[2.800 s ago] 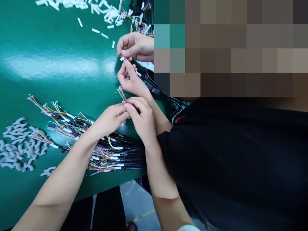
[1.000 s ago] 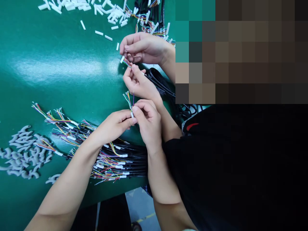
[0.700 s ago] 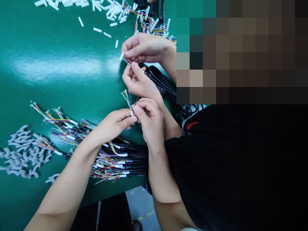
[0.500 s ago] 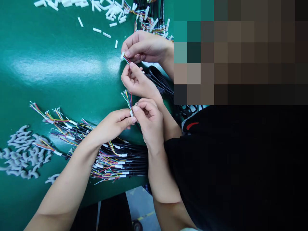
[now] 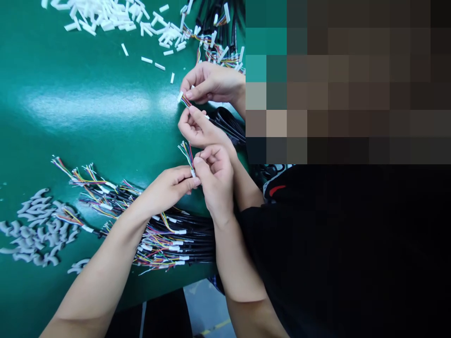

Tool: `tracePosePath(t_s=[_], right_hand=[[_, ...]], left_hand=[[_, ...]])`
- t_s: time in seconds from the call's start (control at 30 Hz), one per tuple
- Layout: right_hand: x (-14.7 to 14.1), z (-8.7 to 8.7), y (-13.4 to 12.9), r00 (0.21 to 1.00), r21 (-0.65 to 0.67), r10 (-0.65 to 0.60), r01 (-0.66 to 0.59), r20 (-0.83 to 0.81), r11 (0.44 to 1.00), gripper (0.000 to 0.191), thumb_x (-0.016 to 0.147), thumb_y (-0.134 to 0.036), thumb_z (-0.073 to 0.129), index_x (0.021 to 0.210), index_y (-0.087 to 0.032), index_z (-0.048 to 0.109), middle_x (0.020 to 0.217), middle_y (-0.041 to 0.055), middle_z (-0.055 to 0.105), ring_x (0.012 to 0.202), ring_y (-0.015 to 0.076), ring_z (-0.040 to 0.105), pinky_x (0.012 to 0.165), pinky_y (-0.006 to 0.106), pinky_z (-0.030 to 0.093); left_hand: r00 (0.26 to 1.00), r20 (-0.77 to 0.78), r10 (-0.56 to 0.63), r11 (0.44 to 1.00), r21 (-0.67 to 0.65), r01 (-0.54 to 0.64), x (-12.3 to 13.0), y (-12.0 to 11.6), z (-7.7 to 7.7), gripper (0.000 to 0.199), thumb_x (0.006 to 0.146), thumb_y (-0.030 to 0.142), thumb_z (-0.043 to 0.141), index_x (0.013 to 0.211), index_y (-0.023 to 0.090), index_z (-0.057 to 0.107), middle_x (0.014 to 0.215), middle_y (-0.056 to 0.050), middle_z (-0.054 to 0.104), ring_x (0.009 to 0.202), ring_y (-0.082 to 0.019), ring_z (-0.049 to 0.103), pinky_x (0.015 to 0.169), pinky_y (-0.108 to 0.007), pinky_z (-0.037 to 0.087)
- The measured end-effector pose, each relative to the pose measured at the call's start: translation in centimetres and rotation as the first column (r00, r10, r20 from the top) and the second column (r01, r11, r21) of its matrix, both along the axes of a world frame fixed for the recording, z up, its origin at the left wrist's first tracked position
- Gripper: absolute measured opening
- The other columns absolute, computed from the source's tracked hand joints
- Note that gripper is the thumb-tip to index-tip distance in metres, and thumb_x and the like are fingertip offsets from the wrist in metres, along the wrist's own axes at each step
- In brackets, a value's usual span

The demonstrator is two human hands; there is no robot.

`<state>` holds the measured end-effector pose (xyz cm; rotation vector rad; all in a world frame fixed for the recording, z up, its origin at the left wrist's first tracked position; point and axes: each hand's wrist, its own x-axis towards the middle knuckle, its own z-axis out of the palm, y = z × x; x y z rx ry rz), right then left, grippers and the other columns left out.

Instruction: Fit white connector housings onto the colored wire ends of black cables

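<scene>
My left hand (image 5: 172, 188) pinches a multi-wire cable (image 5: 193, 172) at the white sleeve, thumb and forefinger closed round it. Loose coloured wires (image 5: 186, 152) with bare tips fan upward from that sleeve. Right beside them, my right hand (image 5: 216, 176) is closed, thumb against forefinger, at one of the wires; its fingers partly hide what they grip. Below both hands lies a bundle of black cables (image 5: 197, 230) with stripped coloured ends and white sleeves.
A co-worker's two hands (image 5: 207, 87) hold a white connector (image 5: 181, 96) with coloured wires, just beyond mine. White connector housings (image 5: 105, 16) are heaped at the far side, near wired cables (image 5: 225, 33). Grey curved pieces (image 5: 38, 230) lie left on the green table (image 5: 88, 141).
The view has shifted slightly, so the tabletop items appear lower. My right fingers have moved a little at the wires; my left hand keeps its pinch on the cable.
</scene>
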<state>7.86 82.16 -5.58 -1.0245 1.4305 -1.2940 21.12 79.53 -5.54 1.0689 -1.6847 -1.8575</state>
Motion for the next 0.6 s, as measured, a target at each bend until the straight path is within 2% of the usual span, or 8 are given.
tracePosePath(t_s=[0.1,0.2,0.47,0.6], right_hand=[[0.16,0.05,-0.3,0.998,-0.037,-0.027,0.029,0.048,0.999,0.013,0.088,-0.026,0.061,0.1,-0.022,0.06,0.084,-0.0021,0.06,0.081,0.0119,0.059,0.078,0.026,0.05],[0.16,0.04,-0.46,1.0,-0.024,0.0,0.0,0.007,1.0,0.011,0.088,-0.03,0.063,0.092,-0.021,0.065,0.085,-0.0014,0.063,0.08,0.0126,0.058,0.079,0.027,0.049],[0.63,0.15,-0.43,0.996,0.071,-0.044,0.038,0.082,0.997,0.014,0.092,-0.034,0.059,0.086,-0.021,0.058,0.079,-0.0039,0.055,0.072,0.0101,0.051,0.07,0.023,0.044],[1.01,0.13,-0.39,0.983,0.112,-0.097,0.08,0.158,0.991,0.018,0.092,-0.036,0.059,0.083,-0.021,0.055,0.072,-0.0053,0.049,0.063,0.0085,0.044,0.06,0.022,0.04]], left_hand=[[1.0,-0.006,0.004,1.0,-0.015,-0.004,-0.05,0.04,0.01,0.029,0.089,0.038,0.056,0.071,0.017,0.057,0.071,0.0,0.056,0.064,-0.013,0.052,0.061,-0.026,0.043],[1.0,0.002,0.005,0.999,-0.037,-0.005,-0.11,0.05,0.1,0.029,0.089,0.038,0.054,0.07,0.017,0.057,0.071,-0.001,0.057,0.063,-0.013,0.052,0.061,-0.026,0.043],[0.998,0.065,0.018,0.996,-0.091,-0.012,-0.68,0.1,0.01,0.026,0.09,0.033,0.05,0.072,0.016,0.058,0.076,-0.002,0.058,0.066,-0.014,0.054,0.062,-0.026,0.044],[0.998,0.055,-0.008,0.998,-0.054,0.011,0.1,-0.2,0.23,0.028,0.09,0.035,0.054,0.07,0.016,0.06,0.074,-0.001,0.058,0.065,-0.013,0.053,0.062,-0.025,0.043]])
